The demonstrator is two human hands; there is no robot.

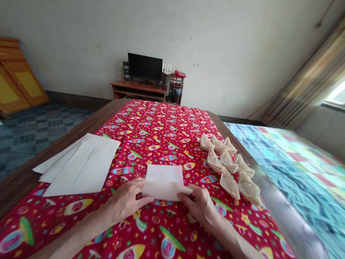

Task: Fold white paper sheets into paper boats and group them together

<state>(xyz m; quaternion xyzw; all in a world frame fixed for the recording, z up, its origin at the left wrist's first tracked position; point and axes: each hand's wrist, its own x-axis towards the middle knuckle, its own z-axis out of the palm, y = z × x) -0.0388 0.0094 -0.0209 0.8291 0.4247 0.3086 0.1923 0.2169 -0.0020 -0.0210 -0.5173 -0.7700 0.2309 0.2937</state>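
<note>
A white sheet of paper (164, 181), partly folded over along its near edge, lies on the red patterned cloth in front of me. My left hand (130, 196) pinches its near left corner between thumb and fingers. At the near right corner, my right hand (198, 202) grips the paper, and a small flap sticks out past the fingers. To the left rests a fanned pile of flat printed sheets (87, 166). Several folded paper boat-like shapes (230, 162) sit in rows on the right.
The red cloth (160, 132) covers a long table with a brown wooden edge (78, 137). Beyond its far end stands a desk (138, 87) with a monitor (144, 67). A bed (278, 167) borders the right side, and a wooden cabinet (12, 75) stands far left.
</note>
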